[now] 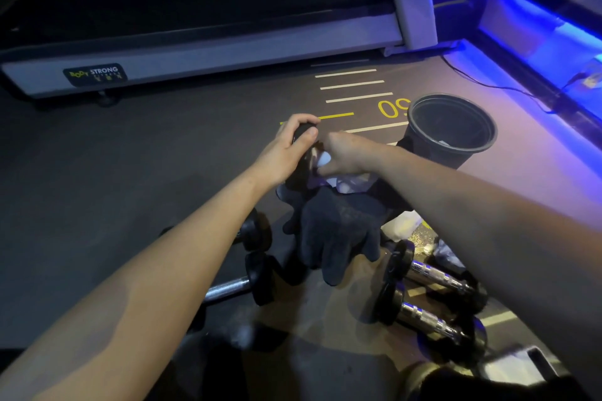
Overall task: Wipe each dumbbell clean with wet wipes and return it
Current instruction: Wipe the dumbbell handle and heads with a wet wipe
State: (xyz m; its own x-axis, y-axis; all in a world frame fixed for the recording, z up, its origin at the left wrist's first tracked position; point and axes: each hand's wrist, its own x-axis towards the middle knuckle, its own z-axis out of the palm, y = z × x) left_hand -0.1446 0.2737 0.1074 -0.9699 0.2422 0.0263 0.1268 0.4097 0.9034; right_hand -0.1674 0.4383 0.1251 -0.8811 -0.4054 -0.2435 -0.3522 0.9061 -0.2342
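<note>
My left hand (pixel 286 148) grips the top end of a black dumbbell (pixel 301 169) that stands upright on the floor. Against the dumbbell's handle, my right hand (pixel 345 153) pinches a white wet wipe (pixel 324 159). More crumpled white wipes (pixel 351 181) lie just below that hand. Two dumbbells with chrome handles (pixel 433 277) (pixel 423 319) lie on the floor at lower right. A dumbbell with a duller bar (pixel 234 286) lies at lower left, with a black dumbbell head (pixel 255 231) behind it.
A pair of dark gloves (pixel 335 238) lies in the middle between the dumbbells. A black bin (pixel 451 130) stands to the right of my hands. A treadmill base (pixel 202 52) crosses the back. A cable (pixel 488 85) and blue-lit ledge (pixel 537 26) run along the right.
</note>
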